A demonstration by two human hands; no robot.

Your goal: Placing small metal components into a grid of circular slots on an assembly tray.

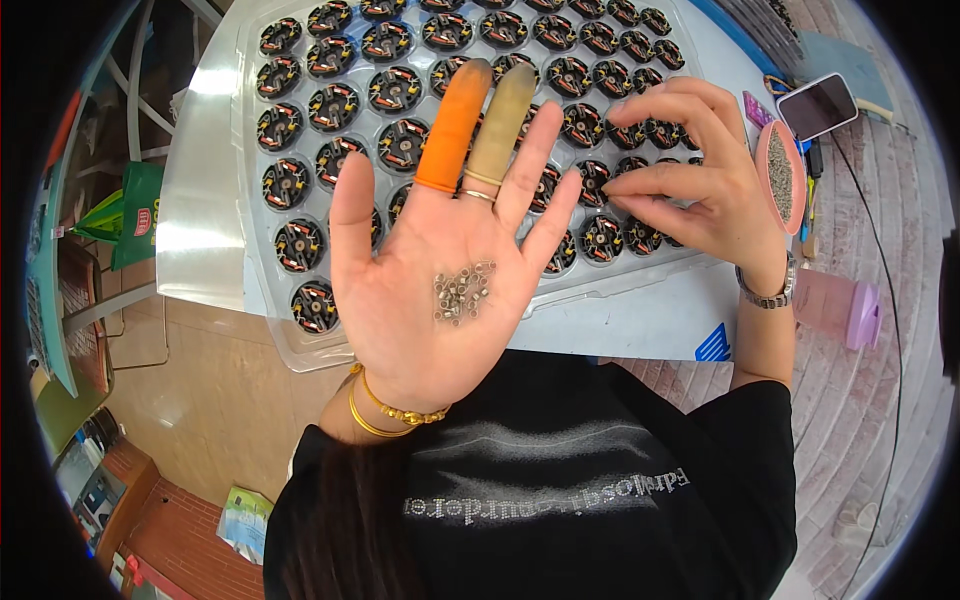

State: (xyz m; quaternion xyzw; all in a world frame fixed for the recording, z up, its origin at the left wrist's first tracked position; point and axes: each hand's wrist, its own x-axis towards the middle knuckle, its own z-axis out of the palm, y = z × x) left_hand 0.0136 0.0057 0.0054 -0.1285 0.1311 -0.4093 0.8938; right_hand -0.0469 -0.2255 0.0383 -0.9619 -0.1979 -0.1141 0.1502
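My left hand (430, 250) is held palm up with its fingers spread. Several tiny metal springs (461, 293) lie in its palm. An orange finger cot (453, 125) covers the index finger and a tan finger cot (500, 125) the middle finger. Behind it lies a clear plastic tray (285, 345) with rows of round black parts (403, 145) carrying red and yellow pieces. Over the tray's right side is my right hand (700, 175), thumb and a fingertip pinched together beside one black part (592, 183). Whatever sits in that pinch is too small to make out.
Right of my right hand is a pink bowl (797, 215) of small grey metal pieces. A phone (818, 107) lies beyond it, with a dark cable running down. A purple-lidded bottle (840, 308) is at the table's right edge. A green bag (137, 215) hangs at left.
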